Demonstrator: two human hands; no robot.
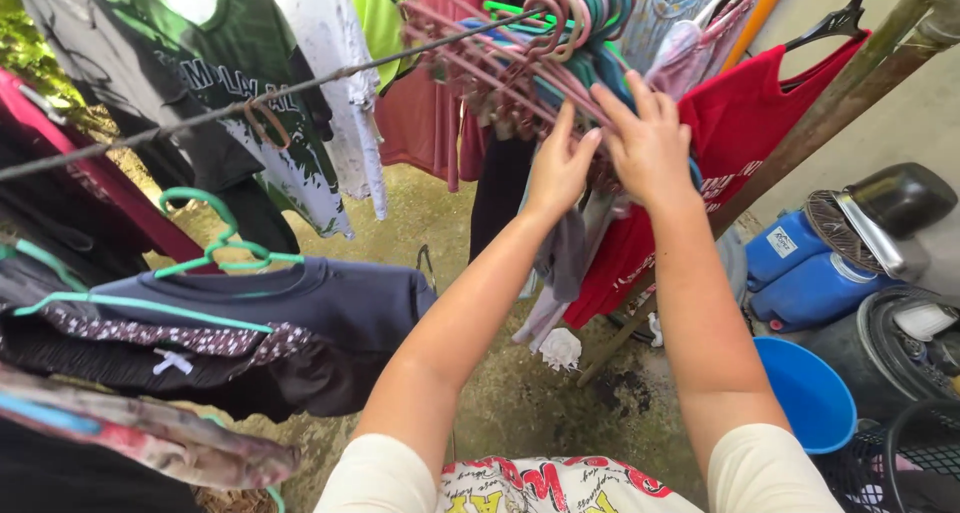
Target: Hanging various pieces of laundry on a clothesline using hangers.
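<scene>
Both my arms reach up to a clothesline wire (300, 85) crowded with a bunch of pink and teal plastic hangers (520, 63). My left hand (558, 168) grips among the hangers just below the wire. Beside it, my right hand (645, 138) has its fingers spread over the same bunch, touching the hangers. A grey garment (565, 263) hangs under my left hand and a red shirt (740, 133) hangs behind my right hand. Whether either hand holds one single hanger is hidden by the fingers.
A dark blue shirt on a teal hanger (300, 303) hangs at lower left. Green, white and maroon clothes fill the line above. At right stand a rusty pole (850, 93), blue jugs (810, 273), a blue basin (810, 393) and a black basket (900, 463).
</scene>
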